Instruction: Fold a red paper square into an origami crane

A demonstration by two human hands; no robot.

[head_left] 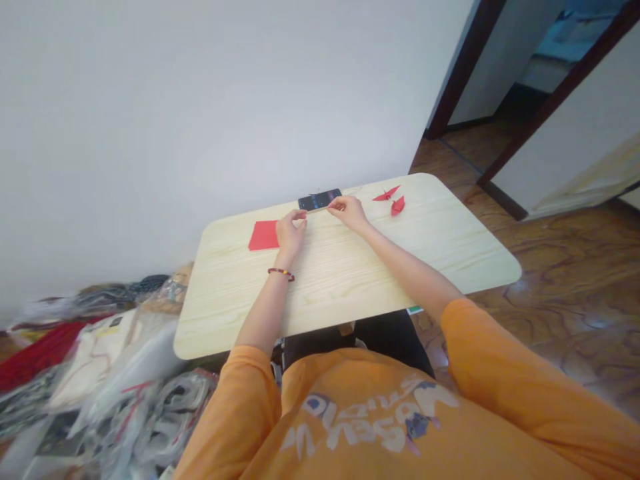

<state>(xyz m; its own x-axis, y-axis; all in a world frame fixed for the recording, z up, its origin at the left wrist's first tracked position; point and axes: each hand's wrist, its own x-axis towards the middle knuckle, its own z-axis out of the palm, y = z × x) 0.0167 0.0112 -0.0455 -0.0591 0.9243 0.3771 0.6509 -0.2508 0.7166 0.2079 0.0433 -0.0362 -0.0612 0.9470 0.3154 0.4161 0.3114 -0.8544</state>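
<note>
My left hand (291, 231) is over the table beside a stack of red square paper (263, 235), partly covering its right edge. Its fingers are curled together at the tips. My right hand (349, 212) is in a pinch at the near right corner of a dark phone (319, 199) whose screen is lit. A thin pale strip (317, 211) runs between the fingertips of both hands, along the phone's near side. Whether it is a sheet seen edge-on or the phone's edge, I cannot tell. Right of my right hand lie two red folded paper pieces, a paper crane (387, 194) and a more compact one (398, 206).
The light wooden table (330, 287) has rounded corners and stands against a white wall (225, 100). Plastic bags and cloth (115, 373) are heaped on the left. To the right are a wooden floor (565, 287) and a dark-framed doorway (463, 73).
</note>
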